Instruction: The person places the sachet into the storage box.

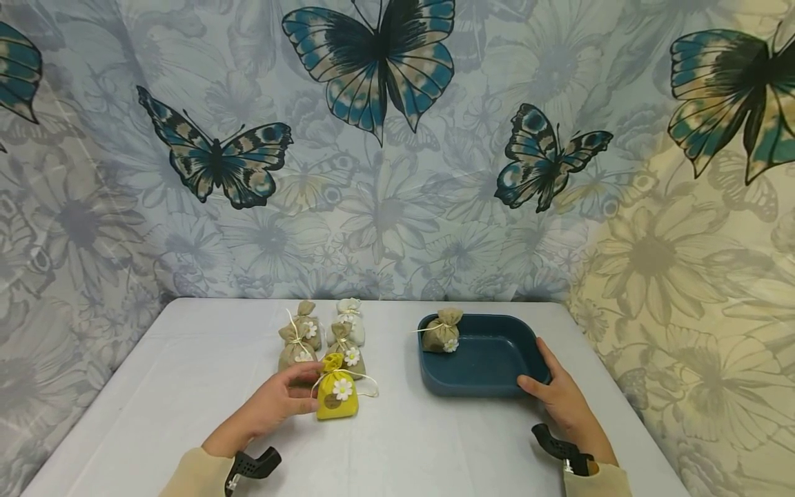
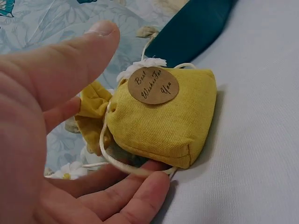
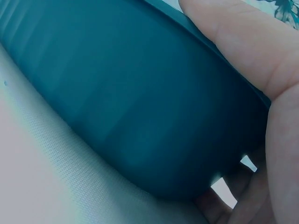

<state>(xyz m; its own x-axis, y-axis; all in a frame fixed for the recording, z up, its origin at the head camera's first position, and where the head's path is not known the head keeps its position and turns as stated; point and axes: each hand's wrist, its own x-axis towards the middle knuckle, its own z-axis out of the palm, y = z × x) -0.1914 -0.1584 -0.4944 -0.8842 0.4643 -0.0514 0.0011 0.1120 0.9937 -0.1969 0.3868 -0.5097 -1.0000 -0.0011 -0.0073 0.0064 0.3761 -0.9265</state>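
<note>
A small yellow drawstring pouch [image 1: 336, 407] with a white flower and a cream cord stands on the table. My left hand [image 1: 281, 399] is at its left side, fingers spread. In the left wrist view the thumb [image 2: 70, 65] stands clear of the pouch, while other fingers reach along its far side; a round brown label [image 2: 153, 86] reads "Best Wishes For You". My right hand [image 1: 564, 395] grips the right end of a dark blue rectangular tub [image 1: 466, 388], thumb at the rim and fingers around the outer wall. A beige pouch [image 1: 439, 337] sits in the tub's back left corner.
Behind the yellow pouch stand a white pouch [image 1: 354, 330] and several beige ones, including a left one [image 1: 292, 353] and a middle one [image 1: 354, 369]. A white cloth covers the table [image 1: 397, 449]. A butterfly-print curtain [image 1: 397, 228] hangs at the table's back edge.
</note>
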